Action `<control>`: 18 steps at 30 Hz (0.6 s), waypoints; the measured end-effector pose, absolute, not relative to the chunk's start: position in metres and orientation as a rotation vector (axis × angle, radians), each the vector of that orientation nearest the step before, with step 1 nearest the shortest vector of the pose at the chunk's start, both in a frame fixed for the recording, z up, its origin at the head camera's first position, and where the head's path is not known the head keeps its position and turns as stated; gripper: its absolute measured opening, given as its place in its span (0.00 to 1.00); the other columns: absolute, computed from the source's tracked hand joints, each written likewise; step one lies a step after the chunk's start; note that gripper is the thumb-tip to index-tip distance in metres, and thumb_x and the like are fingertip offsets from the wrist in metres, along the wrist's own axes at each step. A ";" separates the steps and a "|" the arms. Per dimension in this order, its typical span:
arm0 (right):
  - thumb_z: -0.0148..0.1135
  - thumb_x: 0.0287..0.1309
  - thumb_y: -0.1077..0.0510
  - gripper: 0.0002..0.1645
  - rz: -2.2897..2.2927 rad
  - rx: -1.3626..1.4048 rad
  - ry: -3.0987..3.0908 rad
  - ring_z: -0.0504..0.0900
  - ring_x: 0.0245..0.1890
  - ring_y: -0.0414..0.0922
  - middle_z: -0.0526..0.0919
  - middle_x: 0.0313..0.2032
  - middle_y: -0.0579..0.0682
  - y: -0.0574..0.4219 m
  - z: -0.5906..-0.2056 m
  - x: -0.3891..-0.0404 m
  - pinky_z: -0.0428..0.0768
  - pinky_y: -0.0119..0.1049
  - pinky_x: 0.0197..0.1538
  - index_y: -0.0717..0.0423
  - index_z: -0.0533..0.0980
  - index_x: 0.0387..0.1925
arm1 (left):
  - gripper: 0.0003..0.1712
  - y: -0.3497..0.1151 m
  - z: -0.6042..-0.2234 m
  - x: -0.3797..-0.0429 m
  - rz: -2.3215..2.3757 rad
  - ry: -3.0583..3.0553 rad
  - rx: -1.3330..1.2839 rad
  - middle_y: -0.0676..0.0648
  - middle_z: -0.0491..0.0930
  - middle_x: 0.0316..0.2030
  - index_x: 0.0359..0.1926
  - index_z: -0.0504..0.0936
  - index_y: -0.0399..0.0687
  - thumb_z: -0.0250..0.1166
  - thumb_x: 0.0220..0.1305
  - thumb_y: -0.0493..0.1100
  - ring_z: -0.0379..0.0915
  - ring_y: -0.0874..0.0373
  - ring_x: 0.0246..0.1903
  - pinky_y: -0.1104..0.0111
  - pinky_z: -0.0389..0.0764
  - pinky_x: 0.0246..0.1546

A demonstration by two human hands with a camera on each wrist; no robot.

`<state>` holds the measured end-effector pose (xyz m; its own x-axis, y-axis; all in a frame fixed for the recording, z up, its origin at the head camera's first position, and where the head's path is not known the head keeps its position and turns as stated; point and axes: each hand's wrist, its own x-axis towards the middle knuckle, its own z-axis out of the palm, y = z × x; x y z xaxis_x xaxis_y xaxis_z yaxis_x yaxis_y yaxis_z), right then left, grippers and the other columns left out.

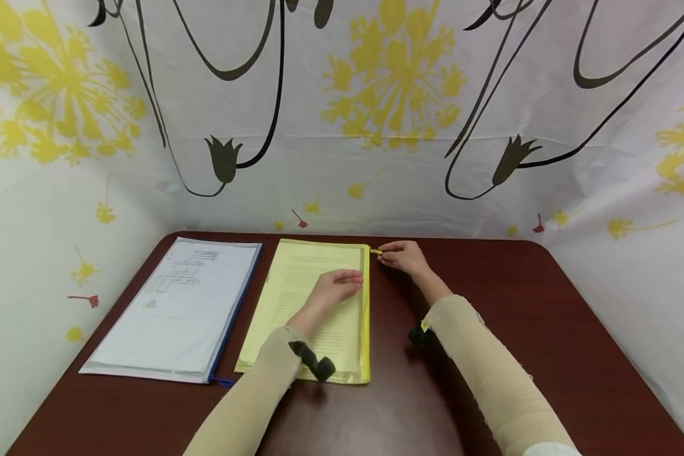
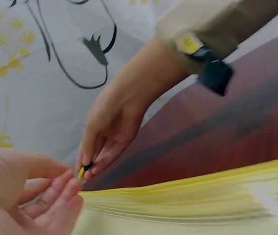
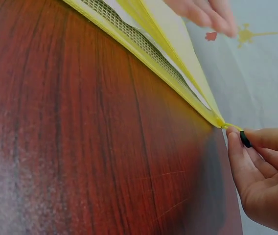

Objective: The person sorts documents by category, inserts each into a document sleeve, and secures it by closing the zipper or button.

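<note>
A yellow zip document pouch [image 1: 296, 297] with printed sheets inside lies on the table. Its right edge gapes in the right wrist view, where the mesh side [image 3: 124, 36] stands apart from the yellow zip edge. At its far right corner, my right hand [image 1: 405, 256] pinches a yellow pull loop [image 3: 233, 126] with a small black piece [image 3: 245, 139] on it, between thumb and fingers. My left hand [image 1: 336, 288] is over the pouch close to its right edge, fingers loosely bent, with nothing seen in them.
Left of the yellow pouch lies a blue-edged document pouch [image 1: 177, 310] holding white sheets, with a blue loop [image 1: 223, 382] at its near corner. Both are on a dark red-brown wooden table [image 1: 547, 329]. A patterned white curtain [image 1: 330, 183] hangs behind the table and at its sides.
</note>
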<state>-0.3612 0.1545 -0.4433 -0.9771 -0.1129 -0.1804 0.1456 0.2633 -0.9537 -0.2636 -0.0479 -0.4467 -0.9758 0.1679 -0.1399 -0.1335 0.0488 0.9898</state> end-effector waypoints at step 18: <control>0.57 0.68 0.66 0.17 -1.754 0.056 2.346 0.87 0.45 0.45 0.82 0.53 0.65 0.157 -0.448 -0.358 0.86 0.36 0.51 0.68 0.78 0.56 | 0.21 -0.032 -0.469 -0.331 2.117 2.312 0.157 0.46 0.77 0.64 0.62 0.79 0.46 0.63 0.69 0.40 0.70 0.50 0.67 0.56 0.72 0.68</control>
